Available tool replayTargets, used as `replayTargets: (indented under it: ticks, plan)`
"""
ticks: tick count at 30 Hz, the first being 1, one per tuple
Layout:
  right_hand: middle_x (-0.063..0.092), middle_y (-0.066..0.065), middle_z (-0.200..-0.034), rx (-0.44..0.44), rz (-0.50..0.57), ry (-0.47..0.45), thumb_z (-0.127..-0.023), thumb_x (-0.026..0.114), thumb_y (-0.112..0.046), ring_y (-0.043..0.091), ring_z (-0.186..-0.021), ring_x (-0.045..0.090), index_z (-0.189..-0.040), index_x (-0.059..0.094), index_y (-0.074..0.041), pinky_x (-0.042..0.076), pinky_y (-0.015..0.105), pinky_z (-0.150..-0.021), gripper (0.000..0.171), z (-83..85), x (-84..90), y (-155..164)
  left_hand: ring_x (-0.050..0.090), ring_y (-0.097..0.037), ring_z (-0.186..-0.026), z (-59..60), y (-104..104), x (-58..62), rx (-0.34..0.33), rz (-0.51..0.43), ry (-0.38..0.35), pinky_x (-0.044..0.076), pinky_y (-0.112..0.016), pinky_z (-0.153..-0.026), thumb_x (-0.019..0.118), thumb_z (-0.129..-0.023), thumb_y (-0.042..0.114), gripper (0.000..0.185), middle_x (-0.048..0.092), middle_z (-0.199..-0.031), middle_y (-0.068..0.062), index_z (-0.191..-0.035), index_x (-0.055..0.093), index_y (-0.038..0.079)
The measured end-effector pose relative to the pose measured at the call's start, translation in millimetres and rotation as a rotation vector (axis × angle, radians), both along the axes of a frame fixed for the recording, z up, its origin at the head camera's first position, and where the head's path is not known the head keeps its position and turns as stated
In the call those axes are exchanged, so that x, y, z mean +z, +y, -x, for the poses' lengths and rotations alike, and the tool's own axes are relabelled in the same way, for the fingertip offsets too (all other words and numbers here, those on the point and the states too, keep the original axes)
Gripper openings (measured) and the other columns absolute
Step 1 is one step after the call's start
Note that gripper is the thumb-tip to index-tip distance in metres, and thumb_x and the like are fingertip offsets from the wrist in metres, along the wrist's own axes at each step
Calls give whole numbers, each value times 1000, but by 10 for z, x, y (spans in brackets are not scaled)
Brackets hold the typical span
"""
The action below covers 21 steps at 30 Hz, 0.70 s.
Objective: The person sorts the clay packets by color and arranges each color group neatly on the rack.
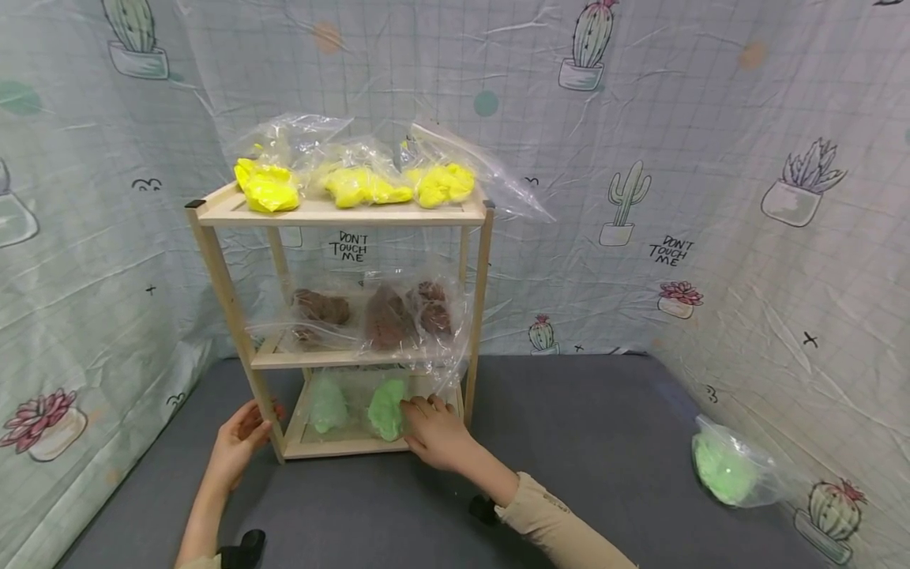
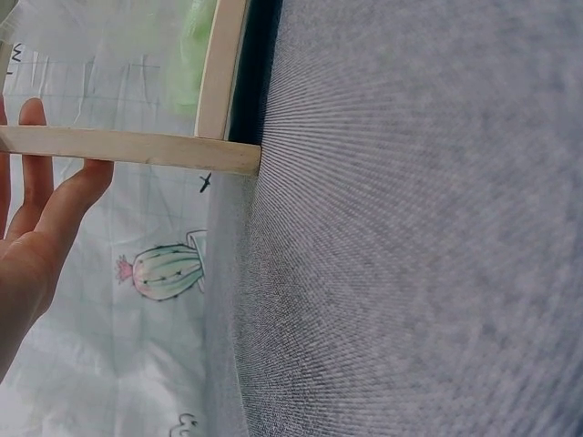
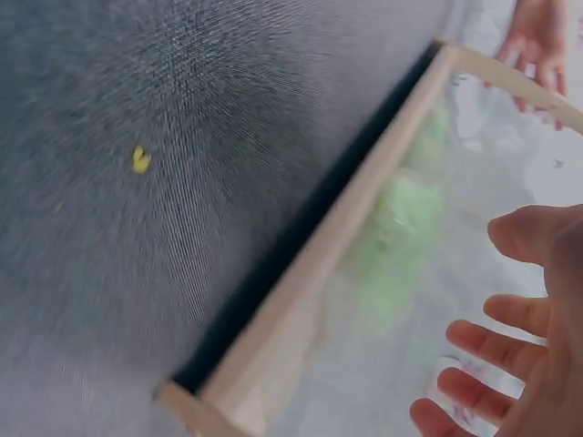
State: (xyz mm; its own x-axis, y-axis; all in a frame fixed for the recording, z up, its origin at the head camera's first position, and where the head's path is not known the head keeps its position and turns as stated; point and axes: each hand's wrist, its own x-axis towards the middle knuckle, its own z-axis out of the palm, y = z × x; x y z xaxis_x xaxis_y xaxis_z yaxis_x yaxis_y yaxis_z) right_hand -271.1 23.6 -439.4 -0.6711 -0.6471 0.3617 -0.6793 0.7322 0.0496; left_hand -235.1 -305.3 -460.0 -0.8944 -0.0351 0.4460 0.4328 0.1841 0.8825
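Observation:
A three-tier wooden shelf (image 1: pixel 341 216) stands on the dark grey table. My left hand (image 1: pixel 237 444) is at its front left post (image 2: pixel 164 148); the fingers extend behind the post and the thumb tip meets its edge. On the bottom tier lie two clear bags of light green, dough-like stuff, one at left (image 1: pixel 328 407) and one nearer the middle (image 1: pixel 386 409). My right hand (image 1: pixel 439 433) reaches to the right side of that middle bag. In the right wrist view its fingers (image 3: pixel 496 350) are spread, with nothing held; whether they touch the bag I cannot tell.
Several bags of yellow stuff (image 1: pixel 362 188) sit on the top tier. Bags of brown lumps (image 1: pixel 389 320) fill the middle tier, their plastic hanging over its front. Another green bag (image 1: pixel 725 466) lies far right on the table. A small yellow bit (image 3: pixel 140 159) lies before the shelf.

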Motion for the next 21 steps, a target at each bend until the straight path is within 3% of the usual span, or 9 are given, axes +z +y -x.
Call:
replayTargets:
  ticks: [9, 18, 21]
  plan:
    - [52, 0, -117, 148, 84, 138, -85, 58, -28, 14, -98, 48, -128, 44, -15, 44, 28, -76, 47, -218, 183, 548, 59, 7, -89, 16, 5, -24, -32, -45, 17, 48, -15, -65, 48, -90, 4, 34, 63, -99, 20, -123, 44, -6]
    - [50, -3, -119, 104, 80, 144, -81, 63, -24, 11, -101, 46, -128, 45, -20, 43, 30, -76, 50, -424, 113, 1181, 58, 8, -89, 5, -3, -20, 5, -11, -1, 47, -14, -65, 48, -90, 6, 35, 62, -98, 22, -124, 45, -4]
    - [50, -3, -119, 96, 91, 151, -87, 56, -29, 11, -101, 45, -128, 45, -21, 43, 31, -76, 43, -463, 93, 1373, 58, 8, -90, 13, 2, -11, -5, -18, 11, 48, -14, -65, 48, -90, 4, 34, 62, -99, 21, -123, 45, -4]
